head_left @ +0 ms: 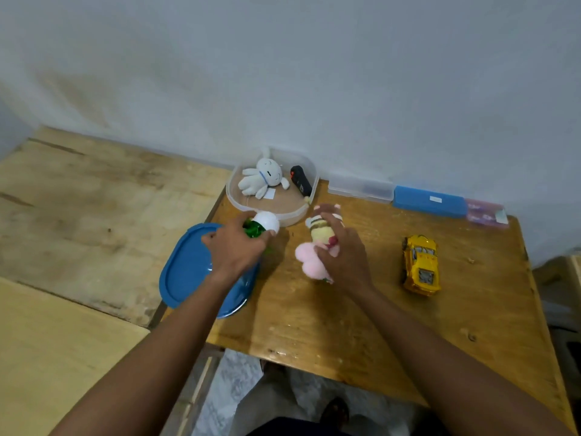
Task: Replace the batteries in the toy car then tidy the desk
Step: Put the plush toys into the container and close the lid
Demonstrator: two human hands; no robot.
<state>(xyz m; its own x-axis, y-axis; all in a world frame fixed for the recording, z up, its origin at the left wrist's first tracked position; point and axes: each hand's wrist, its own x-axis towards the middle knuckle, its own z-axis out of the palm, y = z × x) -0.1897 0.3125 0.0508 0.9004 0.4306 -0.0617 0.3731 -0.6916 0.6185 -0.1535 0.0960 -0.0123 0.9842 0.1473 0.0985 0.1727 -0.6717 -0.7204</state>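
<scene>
Nearest, left hand (234, 247) grips a green-and-white toy (266, 222) mostly hidden under it, while right hand (344, 258) clutches a blurred pink-and-yellow plush (309, 261).

Pale grey-white wall (314, 73) behind, faintly stained, soft even light. Brown wooden table (345, 325) against wall, top scratched, worn. Lighter plywood boards (78, 215) adjoining on left, stained. Grey mottled floor (232, 382) below table's near edge.

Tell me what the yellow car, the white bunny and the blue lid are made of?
Car: hard and glossy, so shiny plastic or painted metal; I can't tell which.
Bunny: soft plush cloth; it looks fuzzy with floppy limbs.
Lid: probably smooth plastic; light glints off it.
</scene>
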